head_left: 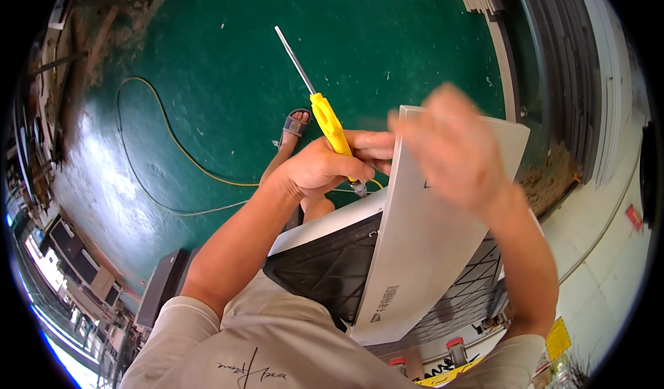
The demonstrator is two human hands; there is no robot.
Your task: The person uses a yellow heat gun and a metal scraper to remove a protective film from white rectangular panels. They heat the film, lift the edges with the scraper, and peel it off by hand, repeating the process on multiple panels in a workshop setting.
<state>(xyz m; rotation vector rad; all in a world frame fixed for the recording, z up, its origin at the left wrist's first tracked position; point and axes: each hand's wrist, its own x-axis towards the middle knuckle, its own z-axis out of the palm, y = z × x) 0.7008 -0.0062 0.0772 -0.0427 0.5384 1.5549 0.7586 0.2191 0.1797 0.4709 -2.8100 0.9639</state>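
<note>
My left hand [321, 168] is closed around a yellow air blow gun [328, 123], whose thin metal nozzle points away and up to the left. A metal fitting shows at the gun's lower end. Some fingers of this hand reach the left edge of a long pale grey-white panel [422, 251], which stands slanted in front of me. Over the panel's upper part is my right hand [456, 150], smeared by motion, so its fingers cannot be made out clearly. Whether it touches the panel I cannot tell. Black ribbed parts [325, 271] show on both sides of the panel.
A yellow-green hose [166, 130] loops across the green floor [228, 36]. My sandalled foot [297, 119] shows beyond the left forearm. Long dark strips [567, 64] are stacked at the far right. Red clamp-like parts [456, 351] sit low, near my right arm.
</note>
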